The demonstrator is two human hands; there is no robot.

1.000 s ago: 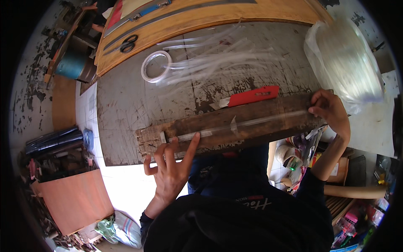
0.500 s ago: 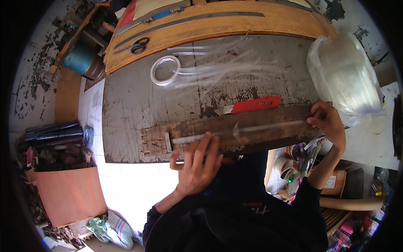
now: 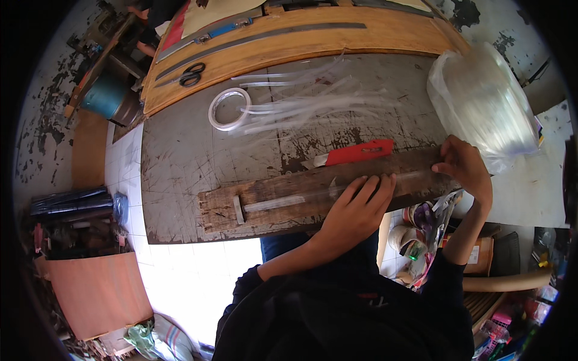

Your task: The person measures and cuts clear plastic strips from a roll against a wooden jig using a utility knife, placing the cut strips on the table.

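Note:
A long worn wooden board (image 3: 220,210) lies along the table's near edge, with a small upright metal piece (image 3: 239,209) near its left end. Along the board runs a clear plastic strip (image 3: 277,203). My left hand (image 3: 355,210) rests over the strip right of the board's middle, fingers stretched out and palm down. At the board's right end my right hand (image 3: 465,168) is closed, thumb and forefinger pinching the strip's end. A red utility knife (image 3: 359,152) with its blade out lies against the board's far edge.
Beyond the board lie several loose clear strips (image 3: 301,108) and a roll of tape (image 3: 212,111). Scissors (image 3: 191,74) and a long metal ruler (image 3: 271,37) sit on a wooden panel. A big wrapped clear roll (image 3: 484,99) stands at right. Another person's arm (image 3: 146,48) shows far left.
My left hand has slid to the right along the strip, from left of the board's middle to right of it. My right hand stays at the right end. The view has shifted slightly.

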